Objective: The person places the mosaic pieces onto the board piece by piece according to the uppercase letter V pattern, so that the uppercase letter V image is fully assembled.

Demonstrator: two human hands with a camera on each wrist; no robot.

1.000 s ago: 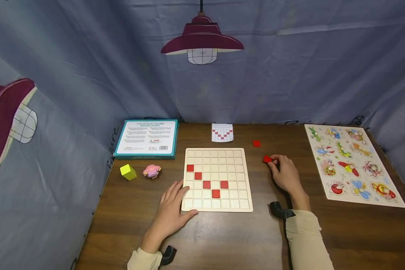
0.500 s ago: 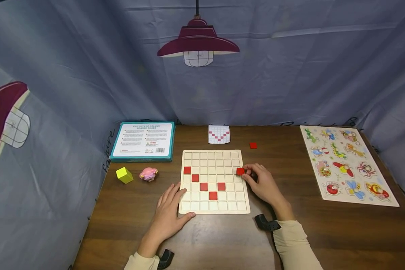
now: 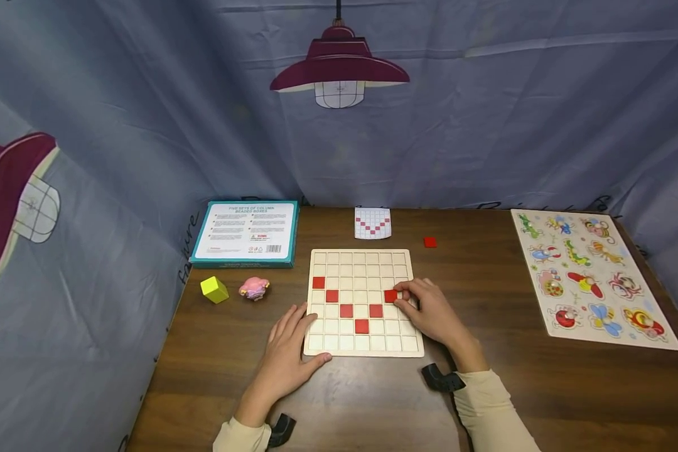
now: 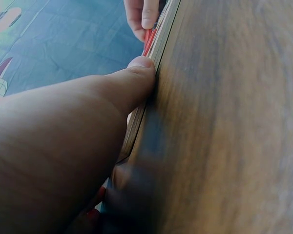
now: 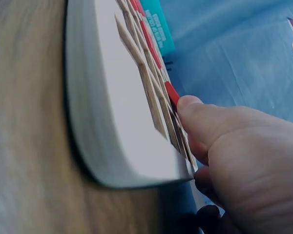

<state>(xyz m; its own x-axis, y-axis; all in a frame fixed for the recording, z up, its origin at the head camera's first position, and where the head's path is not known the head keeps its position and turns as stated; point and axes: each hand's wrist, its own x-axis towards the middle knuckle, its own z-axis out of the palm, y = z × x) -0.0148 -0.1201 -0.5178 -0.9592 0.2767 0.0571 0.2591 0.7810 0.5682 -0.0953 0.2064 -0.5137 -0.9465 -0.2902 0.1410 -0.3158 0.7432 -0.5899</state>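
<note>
A wooden grid board (image 3: 367,257) lies on the table, with several red square tiles in its cells stepping down from the left and up again. My right hand (image 3: 437,317) pinches a red tile (image 3: 391,295) between thumb and fingers at a cell on the board's right side. In the right wrist view that red tile (image 5: 172,92) sits at the thumb tip, close over the grid. My left hand (image 3: 287,351) rests with spread fingers on the board's lower left edge, thumb at the front rim. The left wrist view shows that thumb (image 4: 141,68) against the board's side.
One loose red tile (image 3: 430,242) lies behind the board on the right. A small pattern card (image 3: 373,223) is at the back. To the left are a teal box (image 3: 244,233), a yellow cube (image 3: 215,289) and a pink toy (image 3: 254,288). An insect puzzle (image 3: 593,276) lies right.
My right hand has carried the red tile leftward from the table beside the board to a cell on its right side. The left hand has stayed on the board's edge.
</note>
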